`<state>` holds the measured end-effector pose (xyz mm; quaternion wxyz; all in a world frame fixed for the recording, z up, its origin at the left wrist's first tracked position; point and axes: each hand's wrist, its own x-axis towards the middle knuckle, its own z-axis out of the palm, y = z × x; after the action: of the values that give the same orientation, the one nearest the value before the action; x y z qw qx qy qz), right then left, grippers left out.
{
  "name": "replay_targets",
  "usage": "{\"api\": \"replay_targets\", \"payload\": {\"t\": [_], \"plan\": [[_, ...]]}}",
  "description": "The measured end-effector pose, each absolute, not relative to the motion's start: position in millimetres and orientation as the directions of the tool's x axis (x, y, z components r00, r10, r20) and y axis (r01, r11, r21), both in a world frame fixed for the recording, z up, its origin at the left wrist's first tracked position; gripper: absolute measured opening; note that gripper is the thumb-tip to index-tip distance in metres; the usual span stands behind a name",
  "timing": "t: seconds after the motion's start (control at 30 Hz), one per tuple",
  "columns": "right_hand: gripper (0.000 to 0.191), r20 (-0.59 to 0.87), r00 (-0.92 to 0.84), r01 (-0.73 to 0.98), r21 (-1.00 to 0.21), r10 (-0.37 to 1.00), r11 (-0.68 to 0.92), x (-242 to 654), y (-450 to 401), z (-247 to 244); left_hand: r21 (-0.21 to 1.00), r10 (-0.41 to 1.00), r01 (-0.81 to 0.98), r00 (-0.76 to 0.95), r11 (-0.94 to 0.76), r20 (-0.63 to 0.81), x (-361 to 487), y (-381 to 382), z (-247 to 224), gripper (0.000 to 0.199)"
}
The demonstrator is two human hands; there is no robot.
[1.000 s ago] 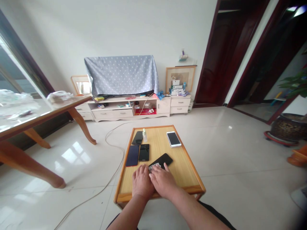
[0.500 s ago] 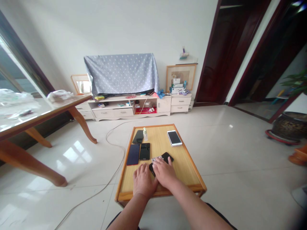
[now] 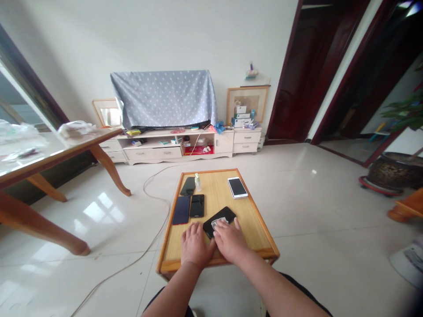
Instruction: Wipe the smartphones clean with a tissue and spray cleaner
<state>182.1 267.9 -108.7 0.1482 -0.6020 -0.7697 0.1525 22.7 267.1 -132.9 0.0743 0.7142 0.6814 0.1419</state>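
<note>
Okay, right hand [image 3: 229, 241] is flat and narrow on a small pale cloth [image 3: 218, 223], pinning it against a black smartphone [image 3: 225, 213] near the front of a wooden tray [image 3: 216, 190]. Left hand [image 3: 195, 245] is open, palm down, on the tray just beside that phone, holding nothing. Farther back: white smartphone [image 3: 237, 187], three dark phones [image 3: 196, 205], small bottle [image 3: 197, 182].
</note>
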Motion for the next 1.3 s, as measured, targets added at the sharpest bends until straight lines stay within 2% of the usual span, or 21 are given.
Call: {"api": "replay_targets", "payload": {"t": [0.2,0.37,0.5,0.7,0.87,0.97,1.13,1.3], "plan": [[0.048,0.016,-0.068,0.922,-0.381,0.998,0.069,218.5,287.6,-111.6,0.299,0.995,0.953,0.030,-0.056,0.090,24.8,266.3,-129.6,0.066],[0.049,0.041,-0.143,0.912,-0.384,0.989,0.148,192.5,264.1,-111.9,0.301,0.995,0.952,0.031,-0.058,0.095,24.3,267.0,-130.6,0.066],[0.038,0.056,-0.208,0.886,-0.413,0.976,0.213,190.8,258.3,-104.7,0.311,0.996,0.949,0.025,-0.052,0.088,24.2,266.4,-130.4,0.065],[0.033,0.078,-0.118,0.902,-0.408,0.990,0.140,213.5,278.3,-100.8,0.306,0.994,0.951,0.014,-0.046,0.107,25.8,265.2,-130.1,0.064],[0.022,0.103,-0.153,0.894,-0.409,0.983,0.182,208.3,275.0,-101.5,0.302,0.992,0.953,-0.001,-0.038,0.129,25.7,264.2,-131.2,0.074],[0.015,0.111,-0.147,0.889,-0.420,0.983,0.180,207.7,275.4,-103.2,0.293,0.991,0.954,0.030,-0.067,0.128,25.6,262.1,-130.2,0.071],[0.017,0.132,-0.027,0.882,-0.464,0.991,0.086,219.5,291.9,-110.7,0.268,0.992,0.959,0.057,-0.086,0.115,27.5,258.3,-126.6,0.063],[0.018,0.117,0.154,0.824,-0.563,0.981,-0.062,238.4,314.2,-120.4,0.264,0.990,0.957,0.093,-0.119,0.109,28.8,256.5,-123.4,0.061]]}}
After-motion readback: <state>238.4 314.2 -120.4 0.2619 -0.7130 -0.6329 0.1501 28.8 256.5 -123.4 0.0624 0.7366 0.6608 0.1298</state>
